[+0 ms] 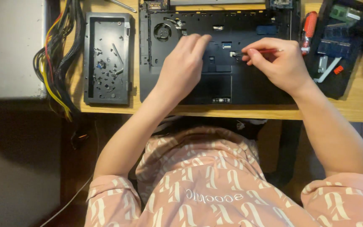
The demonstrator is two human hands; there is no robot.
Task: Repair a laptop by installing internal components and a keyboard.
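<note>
Two bare hands are working over an opened black laptop base [232, 84] lying on the wooden surface [358, 107]. The right hand [280, 63] is closing its grip narrowly on a thin red-handled tool [267, 51], pinched between thumb and fingertips like a pen, with the tip pointing toward a small pale connector [233, 54] just beside the knuckles. The left hand [183, 67] is holding nothing; its fingers are lying flat and loosely together on the base, pressing down near the middle, just beside the right hand.

Judged from its look, the tool is light, stiff and slim, and is best held near its front end for control. The base is rigid plastic, but the connector and exposed parts around it are appearing small and fragile, so it is better steadied by its flat panel than by any fitting.

Beyond the left hand, a round fan [162, 31] is sitting in the far corner of the base. Further out on that side, a black tray-like cover [106, 59] is holding loose screws, and a bundle of coloured cables [57, 63] is hanging past it. Out past the right hand, a red-handled screwdriver [309, 29] and green memory boards [344, 13] are resting on a dark mat [337, 80].
</note>
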